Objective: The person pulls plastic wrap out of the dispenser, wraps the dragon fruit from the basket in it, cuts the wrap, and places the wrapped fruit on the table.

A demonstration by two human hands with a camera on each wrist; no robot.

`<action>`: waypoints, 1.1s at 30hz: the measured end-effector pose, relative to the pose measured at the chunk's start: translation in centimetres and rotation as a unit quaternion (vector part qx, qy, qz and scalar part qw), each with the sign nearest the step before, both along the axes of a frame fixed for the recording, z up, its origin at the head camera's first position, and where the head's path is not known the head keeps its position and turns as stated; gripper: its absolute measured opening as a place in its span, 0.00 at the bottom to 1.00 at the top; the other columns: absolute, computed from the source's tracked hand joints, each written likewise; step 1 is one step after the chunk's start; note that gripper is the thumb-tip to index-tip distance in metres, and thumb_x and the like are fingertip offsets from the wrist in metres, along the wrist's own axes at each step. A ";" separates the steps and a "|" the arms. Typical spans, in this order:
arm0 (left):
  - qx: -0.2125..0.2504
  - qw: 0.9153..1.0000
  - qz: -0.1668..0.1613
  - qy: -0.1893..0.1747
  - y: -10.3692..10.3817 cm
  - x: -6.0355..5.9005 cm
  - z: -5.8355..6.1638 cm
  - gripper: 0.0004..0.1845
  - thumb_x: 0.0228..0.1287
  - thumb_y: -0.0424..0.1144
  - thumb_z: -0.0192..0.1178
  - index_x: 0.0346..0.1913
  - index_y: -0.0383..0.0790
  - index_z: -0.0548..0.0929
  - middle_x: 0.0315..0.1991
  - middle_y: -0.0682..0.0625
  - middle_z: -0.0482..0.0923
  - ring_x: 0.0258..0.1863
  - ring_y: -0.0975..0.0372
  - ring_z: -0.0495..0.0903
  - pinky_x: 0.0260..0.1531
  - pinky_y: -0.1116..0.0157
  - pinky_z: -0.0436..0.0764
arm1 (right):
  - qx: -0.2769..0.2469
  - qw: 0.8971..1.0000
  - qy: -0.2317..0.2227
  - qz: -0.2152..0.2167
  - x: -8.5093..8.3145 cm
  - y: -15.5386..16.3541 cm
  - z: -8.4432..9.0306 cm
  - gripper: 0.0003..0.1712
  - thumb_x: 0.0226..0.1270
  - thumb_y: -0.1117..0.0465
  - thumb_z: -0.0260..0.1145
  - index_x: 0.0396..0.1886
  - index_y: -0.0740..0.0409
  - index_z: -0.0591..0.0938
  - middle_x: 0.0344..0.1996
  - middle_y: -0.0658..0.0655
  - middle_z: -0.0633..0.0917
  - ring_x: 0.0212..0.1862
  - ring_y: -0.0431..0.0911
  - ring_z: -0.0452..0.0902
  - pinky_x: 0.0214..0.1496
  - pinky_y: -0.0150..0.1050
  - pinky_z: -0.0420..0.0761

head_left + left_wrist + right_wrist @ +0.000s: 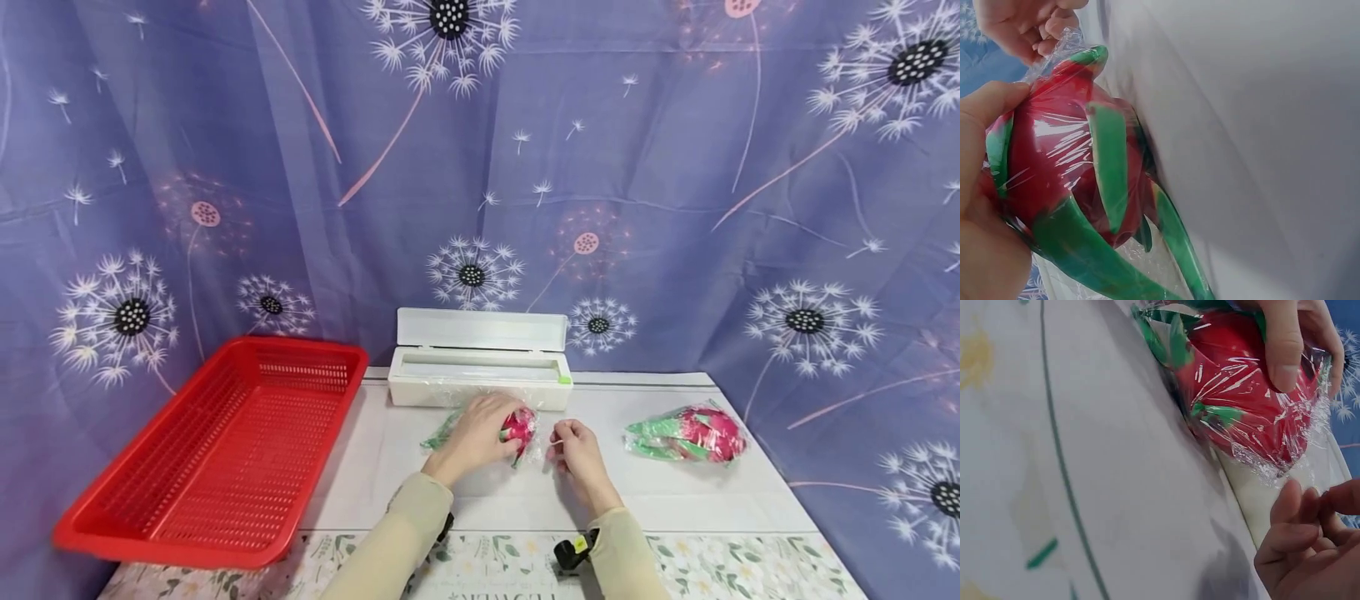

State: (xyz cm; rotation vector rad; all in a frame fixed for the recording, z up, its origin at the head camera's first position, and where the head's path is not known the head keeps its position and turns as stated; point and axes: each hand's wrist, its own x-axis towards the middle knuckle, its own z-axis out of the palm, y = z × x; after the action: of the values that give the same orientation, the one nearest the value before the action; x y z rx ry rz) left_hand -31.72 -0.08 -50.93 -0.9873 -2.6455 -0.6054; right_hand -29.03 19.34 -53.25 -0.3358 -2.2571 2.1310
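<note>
On the white table (420,492), just in front of the long white plastic cling-film dispenser box (480,367) with its lid raised, lies a red dragon fruit with green leafy scales (517,429), glossy and plastic-looking, swathed in clear cling film (1285,456). The film sits tight over the red body, with shiny creases and wrinkles catching the light, and bunches loosely at one end. The green scales curve along the fruit and trail off as a long tail toward the person's left.

The left hand (474,435) is cupped over the fruit, fingers and thumb curled round it and pressing it down onto the table. The right hand (576,454) hovers just beside the fruit's end, fingers curled in a narrow pinch; it appears to hold the loose edge of the film.

Farther to the right on the table rests a second red-and-green dragon fruit, already wrapped in film (686,433). At the left edge sits a red slotted plastic basket (217,450), tilted. A purple curtain printed with dandelions (675,167) hangs behind.
</note>
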 end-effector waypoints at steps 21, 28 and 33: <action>0.061 0.998 0.017 0.025 0.4 -0.1 -0.2 0.17 0.64 0.48 0.66 0.54 0.49 0.80 0.56 0.53 0.79 0.60 0.58 0.73 0.65 0.52 0.63 | 0.082 0.995 0.023 -0.045 -1.3 -0.2 0.4 0.10 0.65 0.66 0.51 0.25 0.66 0.75 0.20 0.55 0.75 0.19 0.41 0.68 0.19 0.31 0.67; 0.099 0.994 0.047 0.025 1.1 -0.2 0.0 0.10 0.64 0.48 0.65 0.44 0.49 0.84 0.50 0.54 0.82 0.55 0.57 0.77 0.62 0.49 0.66 | 0.161 0.986 -0.005 0.035 -1.1 -0.2 -0.1 0.10 0.62 0.66 0.53 0.22 0.65 0.76 0.15 0.53 0.74 0.16 0.41 0.66 0.18 0.32 0.67; 0.062 0.996 0.058 0.031 1.9 0.2 0.6 0.13 0.66 0.45 0.63 0.51 0.49 0.85 0.53 0.51 0.81 0.56 0.54 0.77 0.61 0.47 0.68 | 0.115 0.991 -0.020 0.060 -0.2 0.1 0.1 0.11 0.69 0.65 0.52 0.34 0.71 0.75 0.19 0.57 0.77 0.18 0.43 0.72 0.20 0.34 0.73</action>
State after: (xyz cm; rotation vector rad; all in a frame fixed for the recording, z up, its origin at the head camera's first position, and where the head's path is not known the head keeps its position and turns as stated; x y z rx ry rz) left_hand -31.48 1.77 -50.30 -0.7989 -2.5547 -0.6916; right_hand -29.23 19.48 -53.16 -0.2441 -2.5734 1.8993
